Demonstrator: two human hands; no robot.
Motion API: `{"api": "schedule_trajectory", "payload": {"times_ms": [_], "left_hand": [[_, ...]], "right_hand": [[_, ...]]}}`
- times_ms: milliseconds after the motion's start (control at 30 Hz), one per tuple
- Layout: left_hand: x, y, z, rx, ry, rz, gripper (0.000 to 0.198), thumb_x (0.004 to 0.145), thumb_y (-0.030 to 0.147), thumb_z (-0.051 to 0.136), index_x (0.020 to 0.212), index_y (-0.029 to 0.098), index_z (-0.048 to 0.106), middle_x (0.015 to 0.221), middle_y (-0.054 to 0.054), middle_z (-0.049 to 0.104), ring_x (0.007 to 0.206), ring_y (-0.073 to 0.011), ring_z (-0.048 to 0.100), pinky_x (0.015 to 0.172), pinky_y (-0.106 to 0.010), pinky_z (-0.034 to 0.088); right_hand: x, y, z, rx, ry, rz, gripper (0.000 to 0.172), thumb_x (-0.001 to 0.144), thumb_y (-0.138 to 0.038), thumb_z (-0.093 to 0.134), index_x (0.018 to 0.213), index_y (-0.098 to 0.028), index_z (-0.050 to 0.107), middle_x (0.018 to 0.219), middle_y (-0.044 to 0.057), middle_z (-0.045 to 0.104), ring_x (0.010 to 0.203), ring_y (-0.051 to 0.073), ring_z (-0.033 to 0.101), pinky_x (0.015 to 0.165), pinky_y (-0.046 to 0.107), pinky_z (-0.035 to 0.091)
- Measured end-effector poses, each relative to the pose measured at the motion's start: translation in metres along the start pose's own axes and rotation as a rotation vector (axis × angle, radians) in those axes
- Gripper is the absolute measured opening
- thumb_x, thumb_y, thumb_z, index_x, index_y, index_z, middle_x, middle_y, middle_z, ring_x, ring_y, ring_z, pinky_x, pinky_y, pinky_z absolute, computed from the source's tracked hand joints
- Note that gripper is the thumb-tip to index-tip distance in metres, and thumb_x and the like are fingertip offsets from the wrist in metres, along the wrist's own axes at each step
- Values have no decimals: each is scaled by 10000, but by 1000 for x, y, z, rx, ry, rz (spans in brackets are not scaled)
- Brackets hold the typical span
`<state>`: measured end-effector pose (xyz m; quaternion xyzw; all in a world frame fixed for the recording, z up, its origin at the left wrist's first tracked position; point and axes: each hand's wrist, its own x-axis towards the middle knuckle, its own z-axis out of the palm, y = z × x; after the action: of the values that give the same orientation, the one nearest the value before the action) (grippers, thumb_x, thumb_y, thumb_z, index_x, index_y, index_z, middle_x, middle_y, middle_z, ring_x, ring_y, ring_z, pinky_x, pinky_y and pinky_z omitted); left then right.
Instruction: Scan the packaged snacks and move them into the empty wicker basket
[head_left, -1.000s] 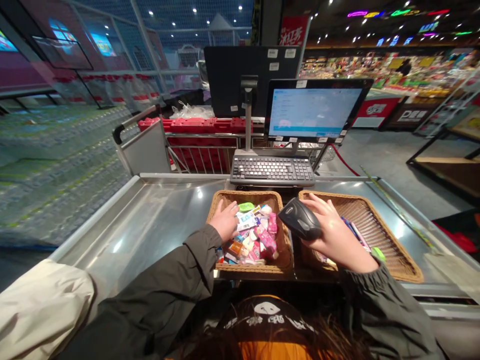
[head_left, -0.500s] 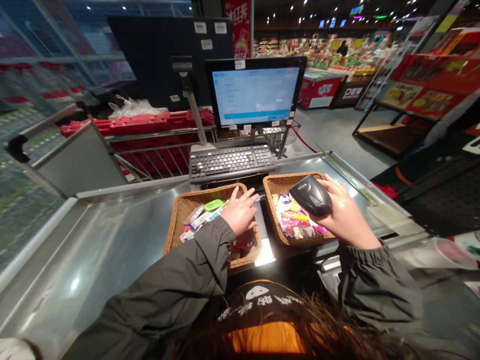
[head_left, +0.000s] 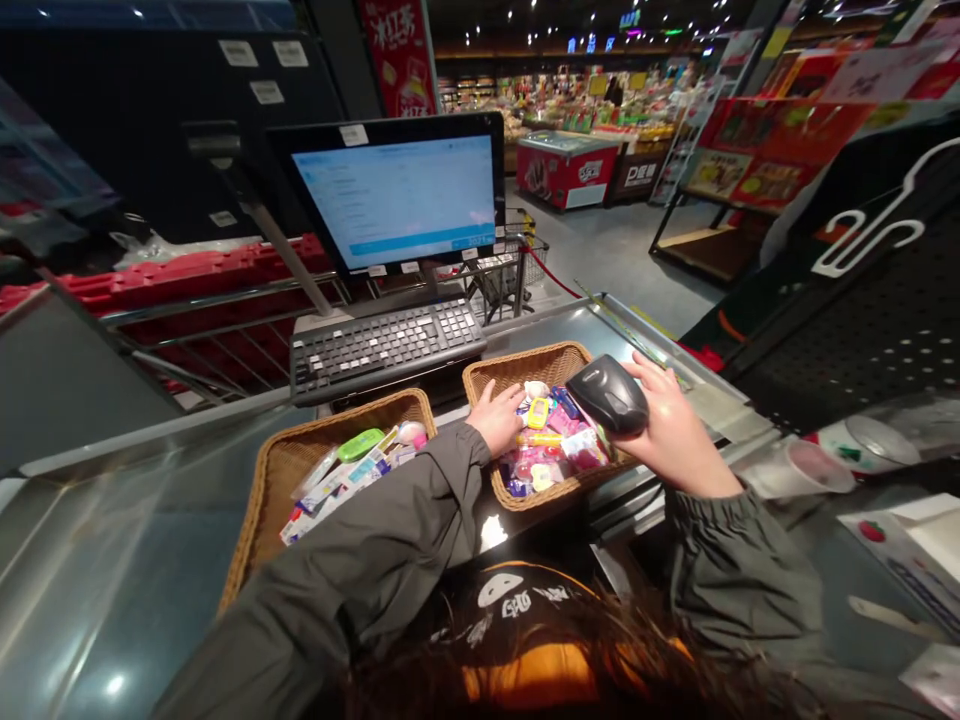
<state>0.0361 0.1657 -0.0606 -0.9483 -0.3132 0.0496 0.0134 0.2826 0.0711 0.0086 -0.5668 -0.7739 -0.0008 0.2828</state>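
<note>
The right hand (head_left: 679, 435) grips a scanner (head_left: 609, 397), which sits between both hands above the right basket (head_left: 551, 498). The left hand (head_left: 495, 420), fingers spread, is at that basket's left side; whether it touches the packets (head_left: 586, 450) is unclear. Left of both hands, the left basket (head_left: 253, 500) stands on the tabletop (head_left: 150, 530).

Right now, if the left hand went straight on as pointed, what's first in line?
Probably the small packaged goods in the right-hand wicker basket, just past the left hand's fingertips; depth is unclear, so it may be touching them.
</note>
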Motion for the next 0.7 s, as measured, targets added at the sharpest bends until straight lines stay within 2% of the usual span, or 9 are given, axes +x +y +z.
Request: {"api": "schedule_trajectory", "payload": {"times_ms": [133,200,300,400,467,600,700], "left_hand": [[34,0,28,-6,-44,15,302,764,341,722,1023,186,731,1544,-164,385,1444,-352,302,1140,-680,178],[46,0,39,-24,-41,39,245,755,304,719,976,198,734,1583,-114,331,1455,-355,277,1159,-659,149],[62,2,48,-53,-25,136,161,752,242,699,909,228,730,1602,-29,307,1474,-333,238,1180,-633,78],[73,5,52,-72,-78,193,103,770,205,660,854,216,719,1592,-29,330,1488,-307,208,1180,-627,41],[79,7,55,-106,-117,168,142,754,183,661,882,213,715,1579,-41,354,1483,-305,221,1184,-612,38],[86,7,66,-147,-140,110,341,717,180,670,1053,233,691,1548,-68,402,1467,-303,261,1187,-596,54],[87,6,71,-153,-147,84,338,702,214,684,1039,224,700,1489,-98,469,1460,-315,266,1180,-614,72]], "right_hand": [[6,14,-1,-2,-9,7,416,725,-312,626,1118,-176,634,1332,171,575,1396,440,365,1086,729,279],[10,20,-1,-4,-9,5,415,722,-312,629,1114,-175,638,1331,171,575,1394,439,368,1086,726,285],[16,29,1,3,-27,17,419,734,-321,629,1130,-185,636,1345,162,566,1399,434,363,1093,719,286],[21,36,4,15,-38,27,426,742,-343,638,1145,-206,632,1350,147,565,1409,428,349,1099,707,291],[24,40,6,25,-37,29,438,740,-340,642,1156,-203,627,1347,149,567,1408,433,346,1099,716,281],[29,46,8,57,-41,24,423,735,-302,639,1140,-179,636,1342,157,567,1410,430,341,1111,708,262],[31,52,9,68,-46,19,407,742,-328,651,1116,-169,648,1337,163,568,1411,424,338,1120,678,273]]}}
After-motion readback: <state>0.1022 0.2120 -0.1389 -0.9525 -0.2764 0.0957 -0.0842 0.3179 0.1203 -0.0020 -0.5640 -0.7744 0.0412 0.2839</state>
